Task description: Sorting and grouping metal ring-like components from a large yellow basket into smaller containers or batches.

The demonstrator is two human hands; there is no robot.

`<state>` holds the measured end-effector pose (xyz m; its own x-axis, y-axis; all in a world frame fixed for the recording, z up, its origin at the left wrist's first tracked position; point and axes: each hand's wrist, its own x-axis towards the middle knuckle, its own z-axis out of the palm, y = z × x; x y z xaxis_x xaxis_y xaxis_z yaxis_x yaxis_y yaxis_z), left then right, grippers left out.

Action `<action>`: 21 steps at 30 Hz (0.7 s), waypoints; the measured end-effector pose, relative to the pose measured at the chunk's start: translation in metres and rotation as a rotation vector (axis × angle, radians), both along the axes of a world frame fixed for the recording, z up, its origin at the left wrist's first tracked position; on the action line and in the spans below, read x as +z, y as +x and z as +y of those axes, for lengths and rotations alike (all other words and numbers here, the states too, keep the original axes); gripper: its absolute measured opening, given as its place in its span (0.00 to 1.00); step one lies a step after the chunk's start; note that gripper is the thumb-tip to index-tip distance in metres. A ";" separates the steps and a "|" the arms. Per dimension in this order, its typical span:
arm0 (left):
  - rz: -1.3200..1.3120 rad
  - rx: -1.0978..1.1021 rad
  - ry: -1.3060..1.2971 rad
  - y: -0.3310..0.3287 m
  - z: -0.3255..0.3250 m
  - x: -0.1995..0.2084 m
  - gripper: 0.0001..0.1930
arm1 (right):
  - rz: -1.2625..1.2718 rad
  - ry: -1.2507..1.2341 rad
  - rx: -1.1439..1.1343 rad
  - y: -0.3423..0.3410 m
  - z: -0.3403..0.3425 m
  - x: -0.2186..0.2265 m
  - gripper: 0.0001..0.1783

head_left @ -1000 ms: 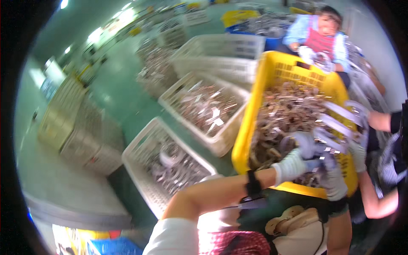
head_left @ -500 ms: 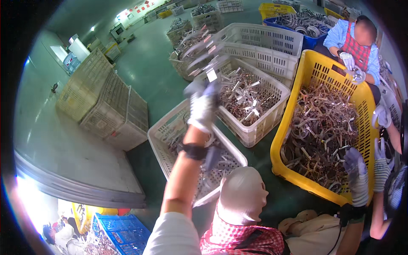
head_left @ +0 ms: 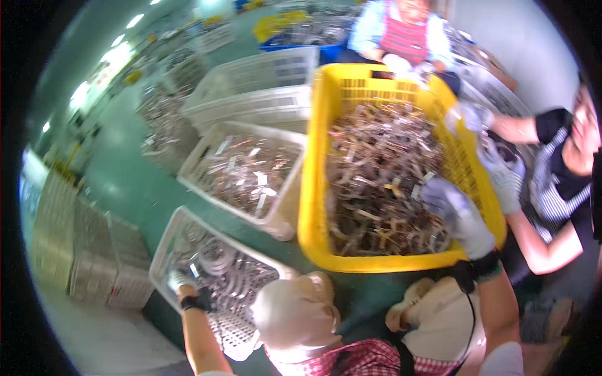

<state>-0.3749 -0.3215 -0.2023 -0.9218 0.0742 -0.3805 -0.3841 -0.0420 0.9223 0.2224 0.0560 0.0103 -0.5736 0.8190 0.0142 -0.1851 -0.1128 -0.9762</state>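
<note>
My left hand is at the white basket, my right hand at the yellow basket.
In the head view, I see curved metal parts beside the left hand, inside the white basket; its fingers are too small to read. The right hand reaches over tangled metal pieces in the yellow basket; blurred, so I cannot tell whether it pinches any.

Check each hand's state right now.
Left hand: at the nearest white crate; grip cannot be told.
Right hand: over the yellow crate; grip cannot be told.
</note>
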 end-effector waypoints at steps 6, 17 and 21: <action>0.275 -0.200 0.499 0.090 0.147 0.232 0.17 | 0.205 -0.218 0.034 0.006 0.026 -0.015 0.27; -0.068 -1.334 0.582 0.392 0.380 0.235 0.16 | 0.271 -0.445 -0.075 0.027 0.059 -0.037 0.19; 0.036 -1.536 0.017 0.422 0.401 0.165 0.07 | 0.321 -0.442 -0.047 0.029 0.059 -0.042 0.18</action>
